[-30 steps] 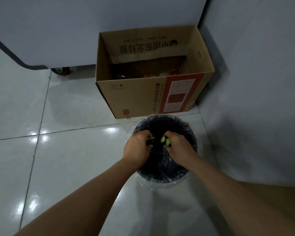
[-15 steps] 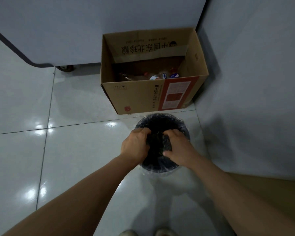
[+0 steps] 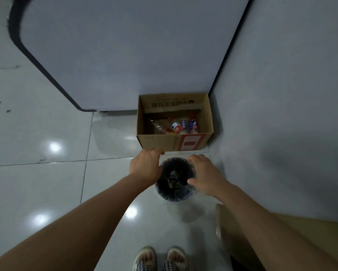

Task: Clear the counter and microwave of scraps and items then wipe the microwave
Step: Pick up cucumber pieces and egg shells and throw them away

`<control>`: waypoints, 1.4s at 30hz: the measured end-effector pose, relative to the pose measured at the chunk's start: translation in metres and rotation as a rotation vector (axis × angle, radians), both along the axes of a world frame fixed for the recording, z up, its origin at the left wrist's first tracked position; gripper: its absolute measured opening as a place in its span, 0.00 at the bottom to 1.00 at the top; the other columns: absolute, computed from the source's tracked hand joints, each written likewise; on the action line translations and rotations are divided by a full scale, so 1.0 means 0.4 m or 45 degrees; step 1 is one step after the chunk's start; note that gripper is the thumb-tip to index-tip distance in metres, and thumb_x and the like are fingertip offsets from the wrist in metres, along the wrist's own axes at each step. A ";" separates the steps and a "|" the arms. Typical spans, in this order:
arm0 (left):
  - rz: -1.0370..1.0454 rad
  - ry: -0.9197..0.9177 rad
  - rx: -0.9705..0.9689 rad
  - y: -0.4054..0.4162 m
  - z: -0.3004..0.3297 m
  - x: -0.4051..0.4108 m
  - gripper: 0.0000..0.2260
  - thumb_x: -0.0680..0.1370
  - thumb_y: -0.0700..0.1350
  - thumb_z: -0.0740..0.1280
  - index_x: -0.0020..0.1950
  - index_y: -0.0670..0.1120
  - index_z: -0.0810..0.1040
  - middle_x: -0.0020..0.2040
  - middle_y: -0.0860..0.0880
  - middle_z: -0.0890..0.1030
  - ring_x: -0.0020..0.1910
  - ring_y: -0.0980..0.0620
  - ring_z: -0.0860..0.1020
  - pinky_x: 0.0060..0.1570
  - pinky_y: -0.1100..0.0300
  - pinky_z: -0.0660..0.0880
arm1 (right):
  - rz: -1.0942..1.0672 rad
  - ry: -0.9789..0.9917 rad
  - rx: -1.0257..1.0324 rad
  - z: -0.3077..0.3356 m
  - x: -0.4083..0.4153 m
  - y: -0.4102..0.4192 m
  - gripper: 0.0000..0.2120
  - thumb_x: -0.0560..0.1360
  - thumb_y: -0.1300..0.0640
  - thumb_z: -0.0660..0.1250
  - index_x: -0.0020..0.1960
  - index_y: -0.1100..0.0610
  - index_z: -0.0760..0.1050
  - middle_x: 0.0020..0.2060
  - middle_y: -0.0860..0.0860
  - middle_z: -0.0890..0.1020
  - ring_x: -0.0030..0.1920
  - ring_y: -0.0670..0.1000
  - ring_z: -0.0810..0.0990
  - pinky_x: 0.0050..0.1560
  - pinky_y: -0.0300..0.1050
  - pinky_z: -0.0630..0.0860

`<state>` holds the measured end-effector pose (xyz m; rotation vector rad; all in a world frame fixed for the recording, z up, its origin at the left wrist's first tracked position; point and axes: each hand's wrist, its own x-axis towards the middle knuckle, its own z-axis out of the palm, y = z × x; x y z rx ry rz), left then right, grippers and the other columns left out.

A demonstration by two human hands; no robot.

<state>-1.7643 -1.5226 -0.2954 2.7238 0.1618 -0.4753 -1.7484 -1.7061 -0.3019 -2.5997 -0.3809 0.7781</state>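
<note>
A small round trash bin (image 3: 175,194) lined with a black bag stands on the tiled floor below me. Dark scraps (image 3: 173,179) lie at its bottom. My left hand (image 3: 145,166) hovers over the bin's left rim, fingers loosely spread, nothing in it. My right hand (image 3: 204,174) hovers over the right rim, fingers curved and apart, also holding nothing. The two hands are apart with the bin's mouth showing between them.
An open cardboard box (image 3: 160,140) with several plastic bottles (image 3: 176,127) sits just behind the bin, against a grey appliance (image 3: 125,55). A grey wall (image 3: 281,114) runs along the right. A brown surface (image 3: 320,231) is at lower right. My feet in sandals (image 3: 160,259) show at the bottom.
The green scraps pinched between both hands over the bin are gone from my fingers. My hands have parted and opened, and my head has risen, so the bin looks smaller.
</note>
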 end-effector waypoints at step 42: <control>0.449 -0.383 0.323 0.711 1.168 -0.283 0.21 0.75 0.51 0.68 0.66 0.50 0.68 0.64 0.49 0.75 0.61 0.47 0.74 0.57 0.53 0.74 | 0.649 -0.621 0.068 1.209 -0.057 0.732 0.33 0.73 0.47 0.69 0.73 0.53 0.59 0.70 0.52 0.63 0.70 0.53 0.62 0.68 0.50 0.66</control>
